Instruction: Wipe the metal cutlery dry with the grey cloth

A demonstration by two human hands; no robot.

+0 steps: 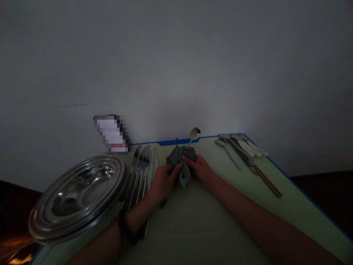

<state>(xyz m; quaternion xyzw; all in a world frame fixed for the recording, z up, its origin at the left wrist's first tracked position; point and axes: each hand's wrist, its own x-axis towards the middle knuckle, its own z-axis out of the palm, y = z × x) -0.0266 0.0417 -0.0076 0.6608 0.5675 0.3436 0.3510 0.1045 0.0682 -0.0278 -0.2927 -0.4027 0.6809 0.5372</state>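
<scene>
Both hands meet over the middle of the table, fingers closed on a grey-green knitted cloth (184, 175). A metal spoon (195, 133) rises out of the cloth with its bowl up; the cloth hides the rest of its handle. My left hand (164, 180) pinches the cloth from the left, a dark band around its wrist. From the right, my right hand (202, 170) grips the cloth around the spoon. Just left of my left hand lie several knives and forks (139, 175), partly hidden behind my forearm.
Stacked oval metal dishes (110, 217) stand at the table's left edge. A phone (111, 134) with a blurred screen leans against the wall behind them. To the right lie a spoon (230, 156), wooden-handled utensils (267, 180) and white-handled cutlery (245, 147) on the green table (209, 228).
</scene>
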